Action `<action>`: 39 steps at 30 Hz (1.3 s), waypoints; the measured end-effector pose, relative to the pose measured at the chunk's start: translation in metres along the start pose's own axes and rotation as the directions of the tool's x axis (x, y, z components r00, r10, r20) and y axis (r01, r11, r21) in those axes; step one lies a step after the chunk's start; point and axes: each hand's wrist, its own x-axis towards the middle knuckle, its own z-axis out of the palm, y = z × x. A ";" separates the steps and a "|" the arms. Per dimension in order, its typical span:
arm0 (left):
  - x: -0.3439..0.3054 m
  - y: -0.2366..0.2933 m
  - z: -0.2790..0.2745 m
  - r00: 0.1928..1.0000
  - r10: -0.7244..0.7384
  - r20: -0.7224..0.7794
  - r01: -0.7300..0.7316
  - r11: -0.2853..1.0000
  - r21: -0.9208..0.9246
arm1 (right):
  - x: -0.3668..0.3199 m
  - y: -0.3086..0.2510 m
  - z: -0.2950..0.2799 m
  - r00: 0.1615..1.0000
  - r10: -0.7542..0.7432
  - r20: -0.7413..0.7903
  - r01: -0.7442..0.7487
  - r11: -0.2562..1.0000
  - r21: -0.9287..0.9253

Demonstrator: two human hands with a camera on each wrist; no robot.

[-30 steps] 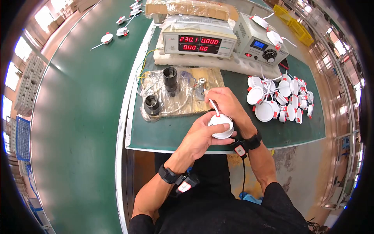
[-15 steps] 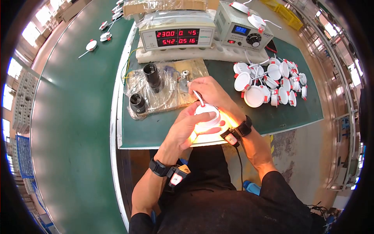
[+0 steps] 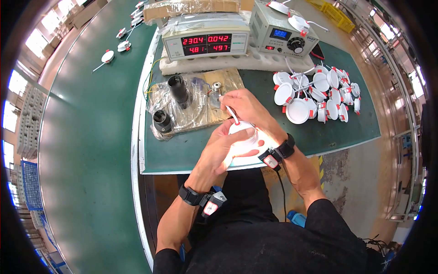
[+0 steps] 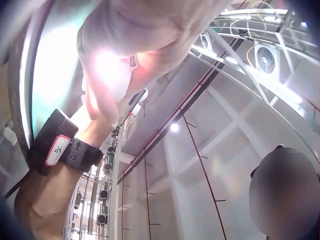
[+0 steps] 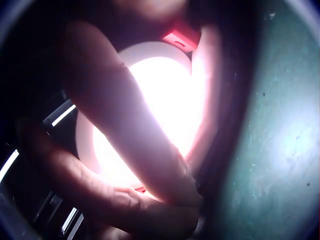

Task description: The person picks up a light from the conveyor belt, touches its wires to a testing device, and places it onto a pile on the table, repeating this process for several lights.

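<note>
A round white lamp (image 3: 242, 132) glows brightly, gripped by the left hand (image 3: 214, 153) with the thumb over its back and the fingers across its lit face (image 5: 165, 110). From the lamp a white cable (image 3: 232, 114) runs up to the right hand (image 3: 246, 107), whose fingers pinch its end beside a small metal post (image 3: 216, 86) on the board. The cable's tip is hidden by those fingers. Behind, the meter (image 3: 207, 44) shows red digits: 230.4 and 0.042 on top, 4.81 and 497 below.
Black sockets (image 3: 178, 86) stand on the plastic-wrapped board (image 3: 203, 116). To the right lies a pile of white lamps (image 3: 297, 111). A grey power unit (image 3: 283, 34) carries two lamps on top. Several lamps (image 3: 107, 56) lie on the long green surface at left.
The lamp has lit up since the earliest frame, and the meter's readings have risen from zero. The head view has shifted; both hands keep nearly the same hold.
</note>
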 end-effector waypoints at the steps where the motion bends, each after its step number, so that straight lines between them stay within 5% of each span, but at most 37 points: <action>1: -0.001 0.002 0.000 1.000 -0.015 0.005 0.015 1.000 -0.011 | 0.000 0.000 0.000 1.000 0.010 -0.003 -0.010 1.000 0.006; 39: 0.002 -0.003 -0.005 0.997 -0.019 0.081 0.029 0.992 -0.124 | -0.006 -0.002 -0.001 1.000 0.011 -0.014 -0.011 1.000 0.014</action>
